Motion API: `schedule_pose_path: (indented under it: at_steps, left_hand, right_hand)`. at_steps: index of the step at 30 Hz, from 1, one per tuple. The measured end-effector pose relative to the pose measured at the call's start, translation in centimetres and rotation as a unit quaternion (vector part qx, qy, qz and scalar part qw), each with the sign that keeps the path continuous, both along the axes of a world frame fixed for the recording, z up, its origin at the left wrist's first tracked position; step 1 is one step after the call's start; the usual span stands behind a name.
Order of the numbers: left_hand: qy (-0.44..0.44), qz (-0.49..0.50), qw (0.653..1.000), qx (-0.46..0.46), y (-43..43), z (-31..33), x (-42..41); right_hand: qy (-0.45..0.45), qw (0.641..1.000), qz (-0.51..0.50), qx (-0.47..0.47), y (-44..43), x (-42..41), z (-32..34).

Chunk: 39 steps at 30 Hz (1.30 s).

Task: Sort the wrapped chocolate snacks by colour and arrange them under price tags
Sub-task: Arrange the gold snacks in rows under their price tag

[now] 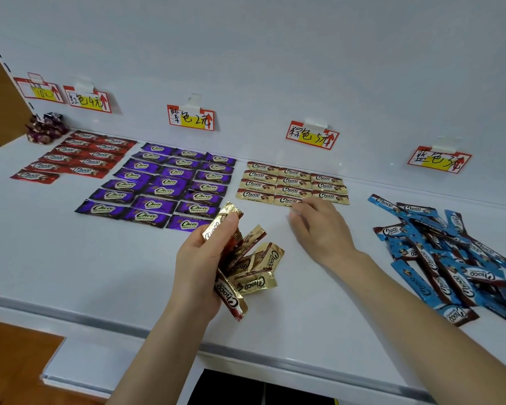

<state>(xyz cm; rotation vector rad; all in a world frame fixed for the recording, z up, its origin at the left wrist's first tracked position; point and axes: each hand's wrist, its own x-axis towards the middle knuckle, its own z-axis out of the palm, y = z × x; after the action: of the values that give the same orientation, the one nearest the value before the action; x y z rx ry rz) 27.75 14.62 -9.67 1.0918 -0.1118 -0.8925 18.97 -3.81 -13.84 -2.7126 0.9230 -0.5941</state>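
Left hand [200, 258] grips a fan of gold Choco snacks [251, 267]. Right hand [319, 229], fingers loosely spread, touches the laid gold rows [292, 182] at its twelve o'clock, under the 5元 price tag [311, 135].

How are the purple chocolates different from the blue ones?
The purple chocolates lie flat in neat rows; the blue chocolates sit in a jumbled heap, crossing one another. The purple ones look short and wide; the blue ones look long and thin. Both say Choco and lie on the white shelf.
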Motion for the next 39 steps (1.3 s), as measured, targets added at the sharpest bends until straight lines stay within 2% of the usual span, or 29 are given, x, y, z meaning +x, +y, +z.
schedule_pose_path:
  at_steps: [10, 13, 16, 18, 20, 22, 26, 29, 31, 35, 39]
  left_hand:
    - [0.007, 0.016, 1.000, -0.012, 0.1, 0.3, 0.0]
    - [0.000, 0.023, 1.000, -0.014, 0.1, 0.5, 0.0]
    - [-0.012, 0.035, 0.999, -0.019, 0.1, 0.7, -0.1]
    - [-0.015, 0.056, 0.998, -0.017, 0.0, 0.9, -0.3]
    - [-0.013, 0.093, 0.995, -0.011, -0.2, 1.0, -0.6]
    - [-0.010, 0.123, 0.992, -0.013, -0.4, 1.3, -1.0]
    - [-0.030, 0.127, 0.991, -0.009, -0.6, 1.6, -1.9]
    - [-0.052, 0.104, 0.993, 0.007, -0.6, 1.7, -2.6]
    - [-0.055, 0.092, 0.994, 0.014, -0.5, 1.8, -2.7]
    - [-0.045, 0.047, 0.998, 0.016, -0.3, 1.8, -2.7]
    - [-0.011, 0.009, 1.000, 0.015, -0.3, 1.4, -2.5]
  right_hand:
    - [0.002, 1.000, -0.004, -0.003, -0.2, 0.1, -0.3]
    - [-0.057, 0.998, 0.004, 0.010, 0.4, -0.2, 0.3]
    - [-0.168, 0.979, 0.020, 0.117, 2.5, -1.1, 2.1]
    - [-0.229, 0.939, 0.054, 0.251, 4.8, -2.0, 3.8]
    - [-0.238, 0.894, 0.110, 0.364, 7.5, -3.0, 5.5]
    - [-0.200, 0.876, 0.158, 0.410, 10.1, -3.7, 6.4]
    - [-0.187, 0.898, 0.146, 0.370, 12.5, -3.6, 6.6]
    - [-0.208, 0.896, 0.148, 0.363, 12.3, -3.4, 6.8]
    - [-0.189, 0.901, 0.167, 0.353, 12.1, -3.6, 6.9]
    - [-0.146, 0.911, 0.202, 0.330, 11.7, -3.8, 7.0]
    - [-0.150, 0.911, 0.201, 0.326, 10.6, -3.8, 7.3]
